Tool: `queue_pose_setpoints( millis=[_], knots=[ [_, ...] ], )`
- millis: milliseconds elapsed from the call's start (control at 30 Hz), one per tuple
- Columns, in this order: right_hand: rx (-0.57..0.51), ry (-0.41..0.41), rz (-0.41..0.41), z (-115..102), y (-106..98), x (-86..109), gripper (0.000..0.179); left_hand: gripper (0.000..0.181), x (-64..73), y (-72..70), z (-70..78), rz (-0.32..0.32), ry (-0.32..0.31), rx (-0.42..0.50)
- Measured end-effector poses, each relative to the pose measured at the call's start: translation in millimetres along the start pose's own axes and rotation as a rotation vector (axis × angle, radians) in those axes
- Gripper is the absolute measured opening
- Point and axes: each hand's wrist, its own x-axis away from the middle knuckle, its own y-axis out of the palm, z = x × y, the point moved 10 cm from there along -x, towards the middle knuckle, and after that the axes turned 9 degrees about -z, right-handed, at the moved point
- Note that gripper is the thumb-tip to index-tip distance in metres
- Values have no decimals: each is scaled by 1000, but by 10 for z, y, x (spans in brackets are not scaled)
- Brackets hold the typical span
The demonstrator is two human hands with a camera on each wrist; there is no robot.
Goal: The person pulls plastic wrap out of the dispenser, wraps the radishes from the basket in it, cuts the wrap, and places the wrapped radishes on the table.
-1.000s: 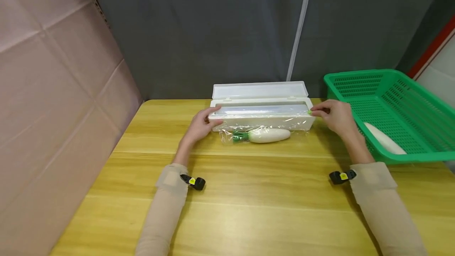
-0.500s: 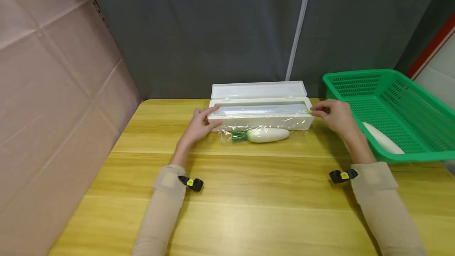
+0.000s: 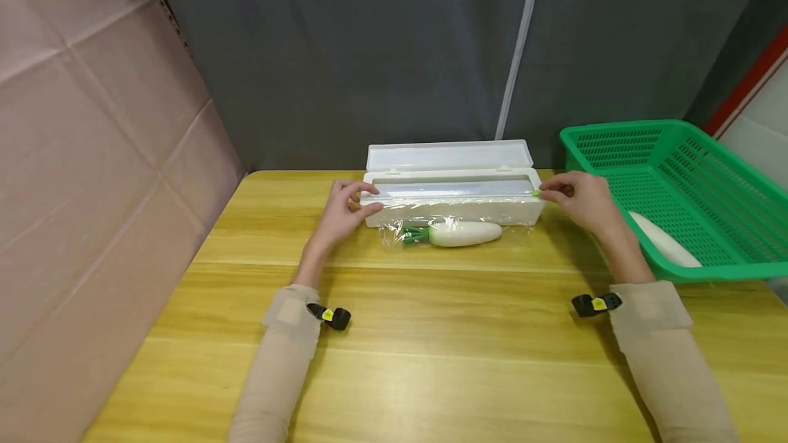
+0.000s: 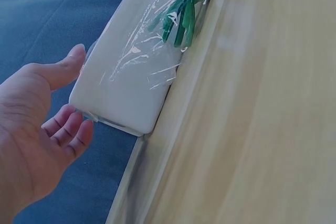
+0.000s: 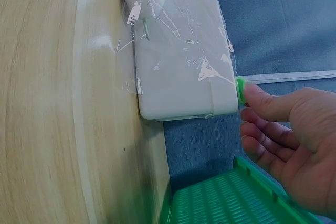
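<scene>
A white cling film box (image 3: 455, 212) stands lid up near the table's back edge, its film roll (image 3: 452, 189) showing inside. Clear film (image 5: 173, 30) drapes over its front. Just before the box lies a white radish (image 3: 466, 234) with green stalks (image 4: 181, 22), the film around its stalk end. My left hand (image 3: 340, 214) holds the box's left end, thumb at the front and index finger over the top edge. At the right end, my right hand (image 3: 581, 202) pinches a small green slide cutter (image 5: 240, 90) between thumb and index finger.
A green plastic basket (image 3: 726, 271) stands at the right, close by my right forearm, with another white radish (image 3: 665, 239) in it. A dark curtain (image 3: 369, 53) hangs behind the wooden table (image 3: 443, 361), and a pinkish sheet (image 3: 92, 190) lines the left side.
My left hand's thumb and index finger have drawn slightly left along the box end and closer together. My right hand stays on the green slide cutter, which has not visibly moved.
</scene>
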Motion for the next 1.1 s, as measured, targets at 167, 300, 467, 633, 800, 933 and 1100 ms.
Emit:
queue_pose_setpoints(
  millis=[167, 300, 467, 633, 800, 933, 1100],
  knots=[
    [10, -75, 82, -126, -52, 42, 18, 20, -17, -24, 27, 31, 3, -9],
    [9, -148, 124, -250, -20, 37, 13, 19, -15, -38, 46, 48, 4, -8],
    [24, -223, 130, -336, 60, 15, 5, 17, -13, -36, 60, 52, 3, -16],
    [24, -221, 134, -313, 82, 10, 5, 14, -5, -36, 100, 55, 17, -42],
    [18, -207, 105, -293, 106, 2, 5, 12, -5, -27, 104, 51, 13, -52],
    [6, -193, 83, -286, 121, 5, 5, 11, -10, -17, 106, 47, 10, -57],
    [14, -159, 62, -271, 149, 5, 6, 9, -10, -11, 145, 45, 25, -60]
  ],
)
